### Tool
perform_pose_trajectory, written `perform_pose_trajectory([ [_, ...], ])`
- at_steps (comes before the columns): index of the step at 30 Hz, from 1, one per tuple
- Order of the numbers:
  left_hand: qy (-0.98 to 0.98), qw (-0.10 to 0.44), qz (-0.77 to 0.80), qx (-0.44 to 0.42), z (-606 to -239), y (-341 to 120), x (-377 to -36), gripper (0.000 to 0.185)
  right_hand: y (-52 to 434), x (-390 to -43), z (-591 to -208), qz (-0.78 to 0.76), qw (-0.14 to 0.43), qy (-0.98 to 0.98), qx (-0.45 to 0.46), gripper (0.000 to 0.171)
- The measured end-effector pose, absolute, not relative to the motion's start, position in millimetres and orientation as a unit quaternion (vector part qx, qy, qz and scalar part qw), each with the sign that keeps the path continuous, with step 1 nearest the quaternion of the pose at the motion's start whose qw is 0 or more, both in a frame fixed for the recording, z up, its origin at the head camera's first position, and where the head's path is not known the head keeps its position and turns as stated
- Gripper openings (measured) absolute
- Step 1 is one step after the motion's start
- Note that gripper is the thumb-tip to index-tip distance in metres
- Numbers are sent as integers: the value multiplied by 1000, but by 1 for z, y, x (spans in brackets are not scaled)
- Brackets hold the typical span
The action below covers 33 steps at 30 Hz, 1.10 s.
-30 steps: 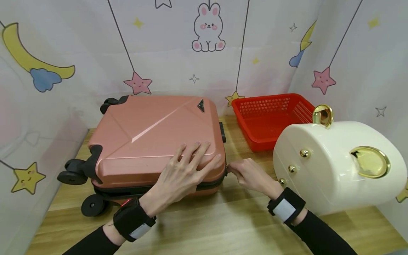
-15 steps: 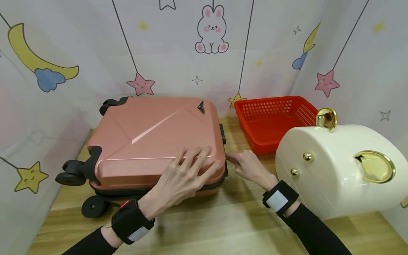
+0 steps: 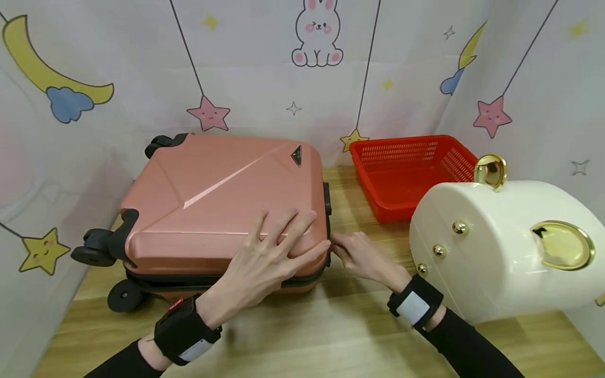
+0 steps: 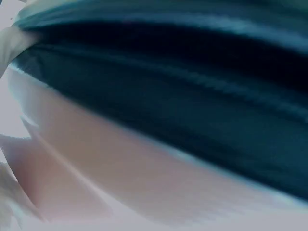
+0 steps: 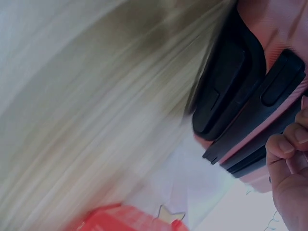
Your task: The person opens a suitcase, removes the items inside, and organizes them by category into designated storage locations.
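Note:
A pink hard-shell suitcase (image 3: 227,194) lies flat on the wooden table, its black wheels to the left. My left hand (image 3: 264,262) rests on the front right of its top, fingers spread. At the suitcase's right side, my right hand (image 3: 361,254) has curled fingers pinching at the zipper near the front corner; the zipper pull is hidden behind the fingertips. In the left wrist view, the black zipper band (image 4: 159,96) stands parted, with teeth along a dark gap. The right wrist view shows curled fingers (image 5: 284,149) beside the suitcase's black side handle (image 5: 231,77).
A red plastic basket (image 3: 378,202) stands behind the right hand. To the right is a white rounded box (image 3: 472,262) with gold knobs and a gold handle, close to the right wrist. A patterned curtain (image 3: 264,63) hangs along the back and sides.
The suitcase has shifted slightly left, with the left hand still on top. My right hand moved back a little along its right side, then forward again. The head view has shifted slightly.

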State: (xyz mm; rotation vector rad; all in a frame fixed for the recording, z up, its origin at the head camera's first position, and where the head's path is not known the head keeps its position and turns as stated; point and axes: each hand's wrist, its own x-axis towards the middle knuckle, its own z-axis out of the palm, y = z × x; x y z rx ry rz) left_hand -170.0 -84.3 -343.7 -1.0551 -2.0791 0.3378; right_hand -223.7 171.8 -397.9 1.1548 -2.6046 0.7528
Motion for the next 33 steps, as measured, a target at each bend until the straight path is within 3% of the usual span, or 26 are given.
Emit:
perform_pose_trajectory([
  [3, -818, 368, 150, -416, -342, -82, -164, 102, 169, -218, -398, 257, 93, -872, 407, 17],
  [10, -801, 396, 176, -413, -340, -76, -160, 58, 171, -217, -398, 266, 94, -856, 433, 9],
  [18, -799, 397, 175, -415, -340, -75, -160, 41, 175, -216, -397, 287, 123, -819, 481, 12],
  [24, -784, 416, 181, -424, -339, -72, -159, 27, 176, -227, -396, 291, 159, -842, 425, 16],
  [33, -782, 406, 189, -433, -334, -71, -160, 37, 166, -232, -390, 248, 171, -884, 358, 9],
])
